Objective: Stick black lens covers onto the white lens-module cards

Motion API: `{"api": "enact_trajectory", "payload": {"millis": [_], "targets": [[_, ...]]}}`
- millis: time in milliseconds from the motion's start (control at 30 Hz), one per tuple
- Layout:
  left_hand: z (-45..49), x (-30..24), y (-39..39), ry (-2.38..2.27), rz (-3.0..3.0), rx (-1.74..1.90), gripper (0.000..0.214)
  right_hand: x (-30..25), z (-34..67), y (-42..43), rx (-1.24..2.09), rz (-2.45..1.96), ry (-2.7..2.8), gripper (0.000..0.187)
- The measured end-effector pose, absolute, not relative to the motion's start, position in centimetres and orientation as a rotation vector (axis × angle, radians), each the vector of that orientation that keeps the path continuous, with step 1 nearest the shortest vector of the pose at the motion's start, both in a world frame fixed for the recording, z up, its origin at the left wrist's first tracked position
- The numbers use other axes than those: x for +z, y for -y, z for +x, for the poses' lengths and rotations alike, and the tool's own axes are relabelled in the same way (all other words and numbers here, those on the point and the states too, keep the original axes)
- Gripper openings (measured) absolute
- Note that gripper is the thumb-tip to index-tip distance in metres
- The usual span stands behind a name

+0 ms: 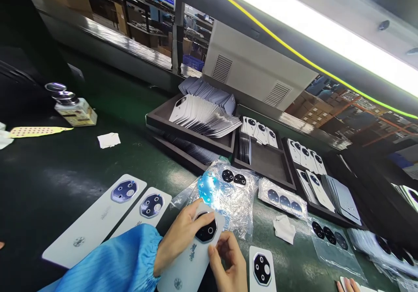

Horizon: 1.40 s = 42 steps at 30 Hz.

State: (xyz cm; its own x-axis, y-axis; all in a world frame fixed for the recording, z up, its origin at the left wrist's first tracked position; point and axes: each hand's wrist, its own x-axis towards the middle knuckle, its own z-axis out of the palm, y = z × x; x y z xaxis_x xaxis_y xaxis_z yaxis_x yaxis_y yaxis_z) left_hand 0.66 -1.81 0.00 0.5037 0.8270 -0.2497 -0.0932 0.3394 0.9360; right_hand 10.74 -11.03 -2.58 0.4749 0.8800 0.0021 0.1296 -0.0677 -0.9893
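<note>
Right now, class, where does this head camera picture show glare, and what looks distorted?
In the head view, the ceiling light burns out to white, a bright blue glare sits on the plastic bag, and the wide lens slants the long back panel; the left hand and right hand stay sharp.

Phone back cover (pixel 191 259) cut off btm, tiny print illegible, other person's fingers (pixel 346 286) cut off rt
</note>
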Motion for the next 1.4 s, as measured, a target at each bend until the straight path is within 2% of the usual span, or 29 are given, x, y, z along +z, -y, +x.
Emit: {"api": "enact_trajectory", "payload": {"millis": [133,267,533,800,933,1000,1200,1400], "targets": [[0.5,0.0,2.0,-0.922,1.11,0.639,0.039,-2.0,10.6,9.8,0.94,-1.463,0.691,0.042],[0.0,-0.1,2.2,-1.001,1.197,0.547,0.051,-2.0,10.4,9.1,0.919,-1.403,0.613,0.041],[-0.9,0.1,0.9,-0.843,1.616,0.379,0.033,-1.6,11.0,9.2,0.87,-1.472,0.587,0.047],[-0.3,0.8,1.4,-0.873,1.694,0.503,0.015,-0.8,11.9,9.0,0.866,-1.548,0.788,0.054],[0.2,1.3,1.5,-0.785,1.647,0.534,0.009,-1.0,11.6,8.7,0.72,-1.656,0.871,0.058],[0.3,1.3,1.4,-0.795,1.567,0.519,0.012,-1.0,11.5,8.9,0.661,-1.686,0.893,0.059],[-0.4,1.5,0.3,-0.815,1.17,0.679,0.032,-2.3,11.1,10.5,0.776,-1.612,1.066,0.046],[-0.7,0.3,-0.8,-0.804,1.061,0.691,0.038,-3.3,10.2,10.9,1.074,-1.466,0.84,0.056]]}}
